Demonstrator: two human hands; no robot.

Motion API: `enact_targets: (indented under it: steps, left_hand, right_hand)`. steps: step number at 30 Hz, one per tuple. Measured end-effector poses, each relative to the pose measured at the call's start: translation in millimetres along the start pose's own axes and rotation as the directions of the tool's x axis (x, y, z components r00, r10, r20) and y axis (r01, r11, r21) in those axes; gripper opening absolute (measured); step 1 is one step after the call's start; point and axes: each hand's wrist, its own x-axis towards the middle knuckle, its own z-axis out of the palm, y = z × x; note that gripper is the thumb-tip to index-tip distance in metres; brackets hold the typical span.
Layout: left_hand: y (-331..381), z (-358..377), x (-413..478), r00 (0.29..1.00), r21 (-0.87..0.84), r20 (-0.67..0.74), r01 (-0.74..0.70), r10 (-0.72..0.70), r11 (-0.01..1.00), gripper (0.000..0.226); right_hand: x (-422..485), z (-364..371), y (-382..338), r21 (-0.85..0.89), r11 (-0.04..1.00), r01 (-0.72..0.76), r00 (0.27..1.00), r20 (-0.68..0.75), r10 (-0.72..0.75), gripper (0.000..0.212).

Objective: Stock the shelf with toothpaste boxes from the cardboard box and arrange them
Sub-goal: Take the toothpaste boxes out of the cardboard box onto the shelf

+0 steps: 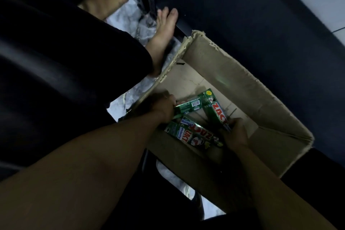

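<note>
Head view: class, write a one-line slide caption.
Inside the cardboard box, the left hand grips one toothpaste box, the right hand another.

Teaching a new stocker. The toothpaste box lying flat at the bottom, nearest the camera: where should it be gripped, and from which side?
Probably from above, into the open cardboard box. That toothpaste box lies flat, face up, so pinch across its narrow width near the middle, on the long edges. A neighbouring box lies close alongside, so ease it apart first.
</note>
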Motion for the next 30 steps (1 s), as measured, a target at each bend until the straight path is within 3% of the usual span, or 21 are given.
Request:
enact_targets:
  steps: [3,6,8,13,19,27,30]
  left_hand:
    - [-2,-3,-6,0.999,-0.059,0.036,0.032,-0.030,0.998,0.026]
    - [3,-9,-15,0.998,0.016,0.063,0.020,-0.021,1.000,0.049]
    - [9,-15,-22,0.994,0.055,0.103,0.026,-0.031,0.998,0.046]
    - [29,-28,-42,0.995,0.063,0.098,-0.030,0.024,0.998,0.057]
    - [47,-45,-78,0.985,0.032,0.050,-0.169,0.168,0.985,0.050]
    - [80,-111,-140,0.966,-0.006,-0.030,-0.258,0.258,0.966,0.035]
    - [98,-146,-167,0.943,-0.016,0.000,-0.332,0.332,0.943,0.033]
  right_hand:
    - [-7,0,-2,-0.071,0.996,0.045,0.999,0.000,-0.045,0.051]
    - [-12,-1,-5,-0.170,0.978,0.119,0.993,0.028,-0.116,0.055]
    - [-20,-5,-8,-0.181,0.975,0.128,0.992,0.040,-0.123,0.052]
    - [-57,-19,-13,-0.045,0.991,0.127,0.986,-0.103,-0.131,0.042]
    - [-110,-45,-9,0.085,0.984,0.160,0.964,-0.229,-0.137,0.039]
    - [-184,-101,-17,0.143,0.907,0.397,0.838,-0.460,-0.295,0.038]
    - [-215,-131,-18,0.140,0.873,0.468,0.786,-0.517,-0.338,0.033]
